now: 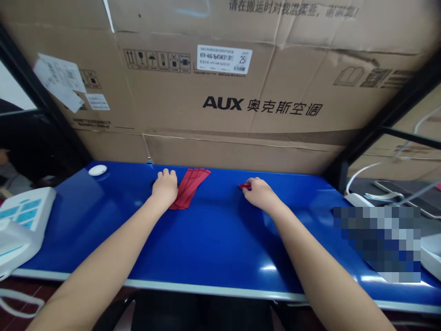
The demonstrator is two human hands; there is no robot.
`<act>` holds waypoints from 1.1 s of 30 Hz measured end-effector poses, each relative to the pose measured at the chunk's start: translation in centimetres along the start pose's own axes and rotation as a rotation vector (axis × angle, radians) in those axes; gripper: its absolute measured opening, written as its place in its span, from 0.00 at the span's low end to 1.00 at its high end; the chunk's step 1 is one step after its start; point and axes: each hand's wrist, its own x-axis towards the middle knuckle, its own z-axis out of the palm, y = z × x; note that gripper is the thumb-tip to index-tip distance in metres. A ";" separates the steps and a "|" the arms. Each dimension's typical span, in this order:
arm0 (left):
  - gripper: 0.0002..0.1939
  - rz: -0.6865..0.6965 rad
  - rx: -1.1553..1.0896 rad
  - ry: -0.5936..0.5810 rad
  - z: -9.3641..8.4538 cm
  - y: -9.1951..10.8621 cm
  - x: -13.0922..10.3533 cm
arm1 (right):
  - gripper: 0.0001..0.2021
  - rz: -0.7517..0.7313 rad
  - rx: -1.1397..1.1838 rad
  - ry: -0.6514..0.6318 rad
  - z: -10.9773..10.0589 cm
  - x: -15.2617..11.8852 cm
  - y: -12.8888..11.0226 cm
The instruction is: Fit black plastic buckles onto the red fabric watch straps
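My left hand (165, 187) rests on the blue table, its fingers curled down over a dark object (152, 183). Only small black edges of that object show beside the hand, so its kind is hidden. Just right of this hand, several red fabric strips (191, 188) lie fanned and overlapping, close against the fingers. Farther right, my right hand (259, 191) is closed on a small red fabric piece (245, 186), which pokes out to the left of the fingertips. A wide gap separates this hand from the strips.
A large cardboard panel (165, 105) stands along the back of the blue table (203, 248). A white oval object (98, 170) lies at the back left. A white device (31, 225) sits at the left edge. Black frame posts (344, 174) and a white cable (361, 172) are at right.
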 end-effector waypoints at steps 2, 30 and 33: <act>0.20 0.002 0.016 -0.030 0.2 -0.5 0.1 | 0.18 -0.049 0.080 0.046 -0.2 0.1 0.2; 0.26 0.634 -0.476 0.107 1.6 5.8 -3.4 | 0.09 -0.327 0.535 -0.066 1.5 -0.4 -0.8; 0.26 0.681 -0.523 0.131 1.5 6.3 -3.4 | 0.08 -0.420 0.579 -0.089 1.4 -0.9 -1.5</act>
